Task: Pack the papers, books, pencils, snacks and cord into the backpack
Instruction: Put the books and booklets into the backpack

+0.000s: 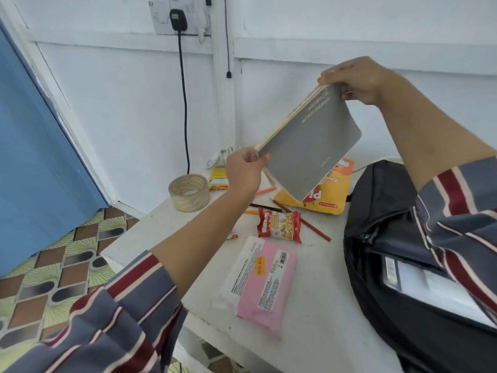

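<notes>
A grey-covered book [309, 146] hangs tilted in the air above the white table [317, 305]. My left hand [246, 170] pinches its lower left corner and my right hand [357, 79] grips its upper corner. The black backpack [387, 238] lies open at the right, with white papers [427, 284] inside it. On the table lie a red peanut packet [279, 224], a yellow-orange snack bag [328, 195], a pink wrapped pack [261, 281], a small yellow box [218, 179] and several pencils [304, 220]. A white cord [219, 156] sits at the table's back edge.
A roll of clear tape [189, 193] stands at the table's left corner. A black cable [184, 103] runs down the white wall from a socket. A blue door [35, 146] and patterned floor [53, 265] are at the left.
</notes>
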